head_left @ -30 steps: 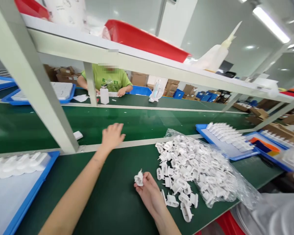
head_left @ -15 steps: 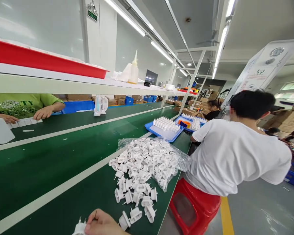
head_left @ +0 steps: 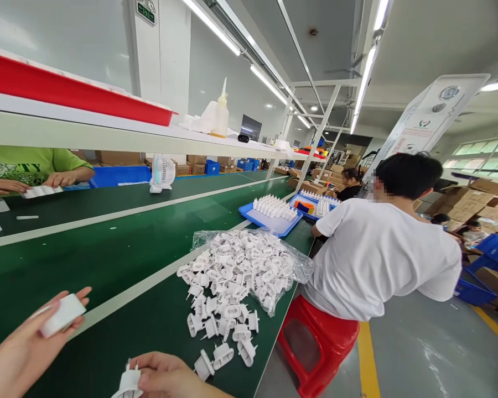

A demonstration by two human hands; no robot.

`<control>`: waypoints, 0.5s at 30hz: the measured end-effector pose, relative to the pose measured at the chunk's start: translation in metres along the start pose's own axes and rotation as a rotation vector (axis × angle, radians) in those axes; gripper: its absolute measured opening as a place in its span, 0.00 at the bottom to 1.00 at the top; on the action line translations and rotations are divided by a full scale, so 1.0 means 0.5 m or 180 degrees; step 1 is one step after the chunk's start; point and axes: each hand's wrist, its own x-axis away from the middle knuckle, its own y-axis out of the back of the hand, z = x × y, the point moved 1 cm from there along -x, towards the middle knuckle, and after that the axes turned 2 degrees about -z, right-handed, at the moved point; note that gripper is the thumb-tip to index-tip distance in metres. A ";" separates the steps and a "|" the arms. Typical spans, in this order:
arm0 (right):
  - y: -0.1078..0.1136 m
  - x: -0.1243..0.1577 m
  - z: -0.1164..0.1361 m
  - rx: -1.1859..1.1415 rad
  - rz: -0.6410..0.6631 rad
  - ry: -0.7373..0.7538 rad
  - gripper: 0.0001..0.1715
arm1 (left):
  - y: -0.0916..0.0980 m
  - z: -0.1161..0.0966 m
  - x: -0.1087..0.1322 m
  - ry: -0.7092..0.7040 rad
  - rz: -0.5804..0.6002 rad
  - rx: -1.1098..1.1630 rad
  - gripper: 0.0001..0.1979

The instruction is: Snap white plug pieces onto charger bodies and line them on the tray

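Note:
My left hand (head_left: 45, 331), at the lower left, is closed around a small white box-shaped piece (head_left: 64, 316), held above the green table (head_left: 120, 276). At the bottom edge, my right hand (head_left: 166, 376) pinches a white plug piece (head_left: 129, 382) with its metal pins pointing up; its lower part is cut off by the frame. Just beyond my right hand lies a heap of similar white plug pieces (head_left: 236, 271), partly on a clear plastic bag (head_left: 301, 268). A few loose ones are scattered on the near side of the heap.
A blue tray (head_left: 249, 211) of upright white pieces stands past the heap. On the right, a person in a white shirt (head_left: 382, 249) sits on a red stool (head_left: 315, 342). Across the table, a person in green (head_left: 29, 166) handles white pieces. A shelf (head_left: 120, 138) runs above.
My left hand has come into view at the lower left with the white box-shaped piece. My right hand still holds the plug piece. The view has shifted slightly.

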 end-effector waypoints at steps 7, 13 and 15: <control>0.001 0.008 0.002 0.0057 0.0472 0.0315 0.34 | -0.059 0.114 0.070 0.0065 0.1124 -0.0207 0.22; -0.010 0.019 0.007 -0.0060 0.0393 0.0744 0.27 | -0.083 0.175 0.096 -0.0707 0.2099 -0.1450 0.22; -0.017 0.043 0.028 -0.0087 0.0138 0.1298 0.22 | -0.086 0.171 0.115 -0.1014 0.2383 -0.1714 0.20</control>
